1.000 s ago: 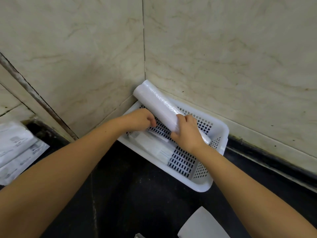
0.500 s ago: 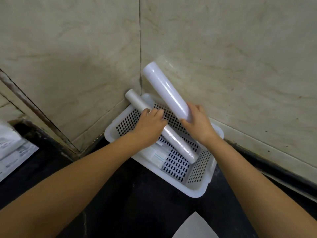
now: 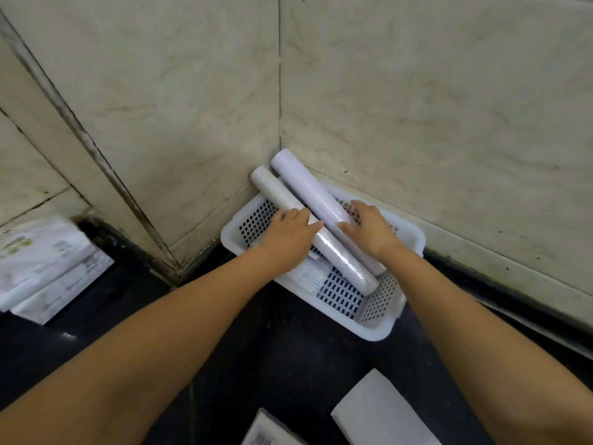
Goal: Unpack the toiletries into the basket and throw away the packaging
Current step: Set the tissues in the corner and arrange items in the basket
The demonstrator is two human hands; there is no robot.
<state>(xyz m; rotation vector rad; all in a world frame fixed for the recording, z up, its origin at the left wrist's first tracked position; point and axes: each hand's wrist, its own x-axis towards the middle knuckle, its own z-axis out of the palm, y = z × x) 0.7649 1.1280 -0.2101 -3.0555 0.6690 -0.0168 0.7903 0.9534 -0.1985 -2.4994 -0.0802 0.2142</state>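
A white perforated basket (image 3: pixel 375 329) stands in the corner where two marble walls meet, on a black counter. Two long white wrapped rolls lie slanted across it, their far ends sticking out over the rim by the corner. My left hand (image 3: pixel 288 234) rests on the left roll (image 3: pixel 340 255) with fingers curled over it. My right hand (image 3: pixel 372 228) lies on the right roll (image 3: pixel 305 184), fingers spread against its side. Small white packets (image 3: pixel 309 277) lie on the basket floor under the rolls.
A stack of white plastic packages (image 3: pixel 45 268) lies on the counter at the far left. A white flat box (image 3: pixel 378 412) and a printed packet (image 3: pixel 269 431) sit at the near edge. Marble walls close off the back and both sides of the corner.
My right hand has lowered the raised roll down into the basket, beside the other one. My left hand has stayed on the left roll.
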